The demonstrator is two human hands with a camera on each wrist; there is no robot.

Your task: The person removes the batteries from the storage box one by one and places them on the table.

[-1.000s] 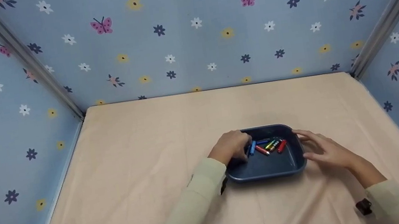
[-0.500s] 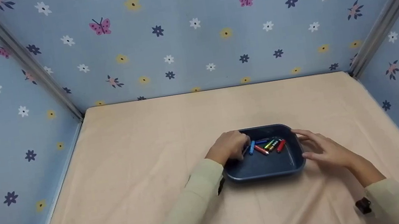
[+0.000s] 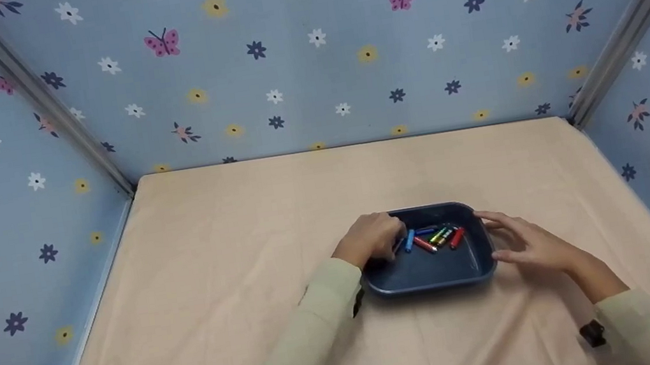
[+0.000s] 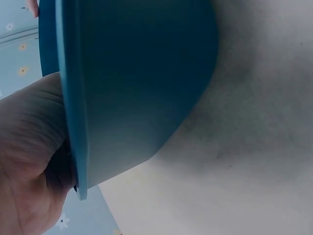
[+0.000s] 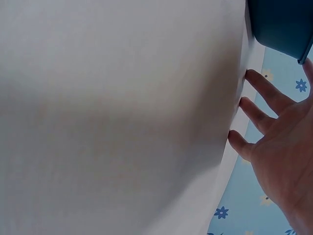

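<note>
A dark blue rectangular plastic bin (image 3: 429,273) stands on the cloth, several small cylinders lying inside it. They look like batteries: a light blue one (image 3: 410,240), red ones such as this red cylinder (image 3: 457,238), and green-gold ones. My left hand (image 3: 372,238) reaches over the bin's left rim, its fingers bent down inside next to a dark blue cylinder (image 3: 399,244). Its fingertips are hidden, so I cannot tell whether they pinch anything. My right hand (image 3: 531,245) has its fingers spread, with index finger and thumb against the bin's right side; other fingertips touch the cloth in the right wrist view.
Beige cloth (image 3: 232,254) covers the table, with folds near the front. Blue flowered panels (image 3: 320,61) enclose the back and both sides, joined by grey metal posts (image 3: 637,10) at the corners. Small black objects hang by both sleeves, such as this black clip (image 3: 592,334).
The bin and my left hand have shifted very slightly left in the view. The right hand keeps its place at the bin's side, and the cylinders lie almost as before.
</note>
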